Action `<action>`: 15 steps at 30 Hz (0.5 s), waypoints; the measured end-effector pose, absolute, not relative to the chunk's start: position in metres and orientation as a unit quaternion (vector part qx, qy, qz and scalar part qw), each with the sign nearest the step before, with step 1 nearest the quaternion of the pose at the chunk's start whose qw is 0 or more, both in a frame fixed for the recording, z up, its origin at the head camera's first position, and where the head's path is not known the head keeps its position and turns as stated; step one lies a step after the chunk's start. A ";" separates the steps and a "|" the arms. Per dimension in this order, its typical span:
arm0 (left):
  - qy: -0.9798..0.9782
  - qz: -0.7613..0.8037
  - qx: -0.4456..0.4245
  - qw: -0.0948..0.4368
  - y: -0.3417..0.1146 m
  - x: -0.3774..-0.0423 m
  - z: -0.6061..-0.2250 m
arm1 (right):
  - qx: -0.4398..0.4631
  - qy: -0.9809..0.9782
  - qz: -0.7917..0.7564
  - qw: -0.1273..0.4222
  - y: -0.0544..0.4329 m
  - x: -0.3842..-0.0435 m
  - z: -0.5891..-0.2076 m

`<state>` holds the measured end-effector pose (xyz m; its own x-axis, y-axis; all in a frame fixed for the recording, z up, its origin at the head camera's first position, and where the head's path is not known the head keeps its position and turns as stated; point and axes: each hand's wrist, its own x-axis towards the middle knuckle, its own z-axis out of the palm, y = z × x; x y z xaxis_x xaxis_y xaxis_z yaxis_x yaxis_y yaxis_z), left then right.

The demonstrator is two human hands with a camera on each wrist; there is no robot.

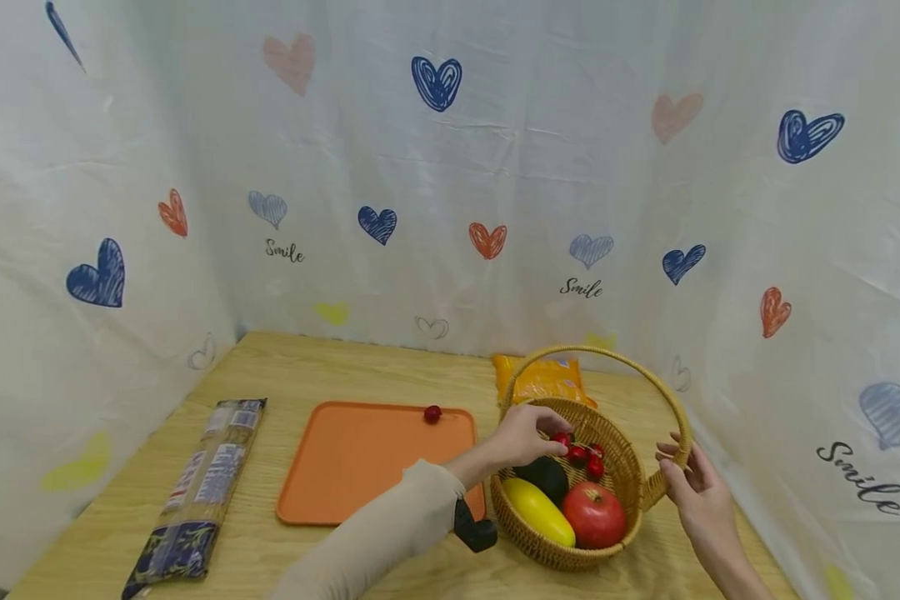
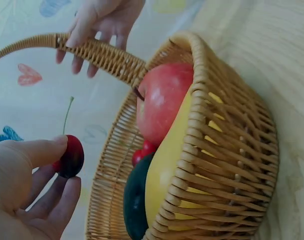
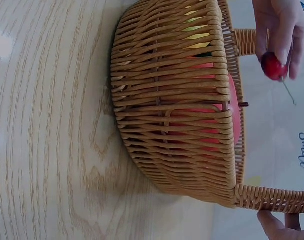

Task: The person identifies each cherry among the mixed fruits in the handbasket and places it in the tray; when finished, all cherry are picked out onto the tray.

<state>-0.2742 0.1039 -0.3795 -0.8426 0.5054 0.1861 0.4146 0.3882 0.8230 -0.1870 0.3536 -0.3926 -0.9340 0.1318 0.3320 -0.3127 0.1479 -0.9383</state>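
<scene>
Between thumb and fingers, my left hand (image 1: 528, 435) pinches a dark red cherry (image 2: 73, 157) with a green stem, above the wicker basket (image 1: 636, 479). My right hand (image 1: 699, 496) holds the basket's arched handle (image 1: 671, 396) near its base on the right, thumb on one side and fingers behind. Inside the basket lie a red apple-like fruit (image 1: 594, 514), a long yellow fruit or vegetable (image 1: 537, 510), a dark green one (image 1: 546, 477) and several more cherries (image 1: 594, 467). In the right wrist view, the left hand's cherry (image 3: 273, 66) hangs clear of the basket.
An orange tray (image 1: 367, 467) lies left of the basket, with one cherry (image 1: 432, 414) near its back right corner. Farther left is a long clear-and-blue food packet (image 1: 202, 492). Behind the basket sits an orange packet (image 1: 547, 381). A heart-printed curtain (image 1: 435, 167) surrounds the table.
</scene>
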 end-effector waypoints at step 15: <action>0.764 0.574 0.291 0.047 0.043 -0.249 -0.387 | 0.074 -0.714 0.676 0.166 0.354 -0.188 -0.395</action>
<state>-0.2487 0.0427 -0.3873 -0.8264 0.4980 0.2630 0.3912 0.1716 0.9042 -0.1879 0.3543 -0.3954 -0.9341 0.1182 0.3368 -0.3299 0.0749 -0.9411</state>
